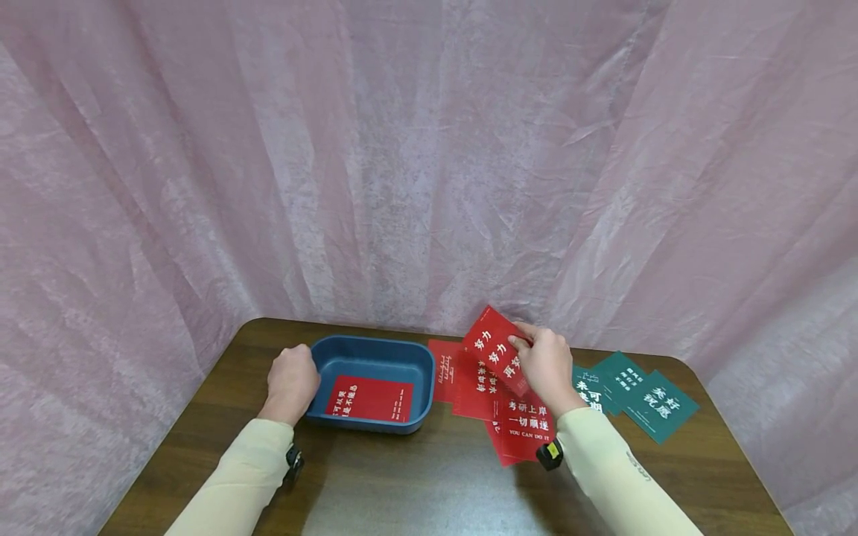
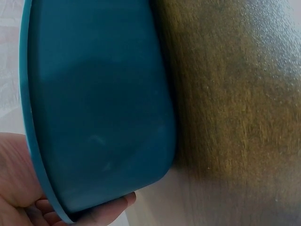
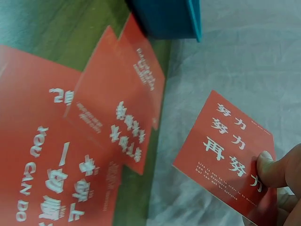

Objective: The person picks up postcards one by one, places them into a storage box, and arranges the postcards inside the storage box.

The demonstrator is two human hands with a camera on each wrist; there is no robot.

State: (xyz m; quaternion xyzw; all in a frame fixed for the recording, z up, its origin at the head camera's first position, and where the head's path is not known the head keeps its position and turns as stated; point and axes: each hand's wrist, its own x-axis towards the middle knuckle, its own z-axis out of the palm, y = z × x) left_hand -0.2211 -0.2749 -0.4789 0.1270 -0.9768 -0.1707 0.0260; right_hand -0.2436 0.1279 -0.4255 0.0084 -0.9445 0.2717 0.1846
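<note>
Between thumb and fingers my right hand (image 1: 546,365) pinches a red card (image 1: 494,344) with white characters, held tilted above other red cards. In the right wrist view the thumb presses the lower right corner of that red card (image 3: 225,155). My left hand (image 1: 291,381) grips the left end of a blue tray (image 1: 375,344); in the left wrist view, fingers of the left hand (image 2: 108,209) curl under the tray's rim (image 2: 30,110). One red card (image 1: 375,400) lies inside the tray. Several red cards (image 1: 526,424) overlap on the table to the tray's right.
Green cards (image 1: 660,406) with white characters lie at the right of the wooden table (image 1: 402,484), some partly behind the right wrist. A pink curtain (image 1: 429,164) hangs behind the table's far edge.
</note>
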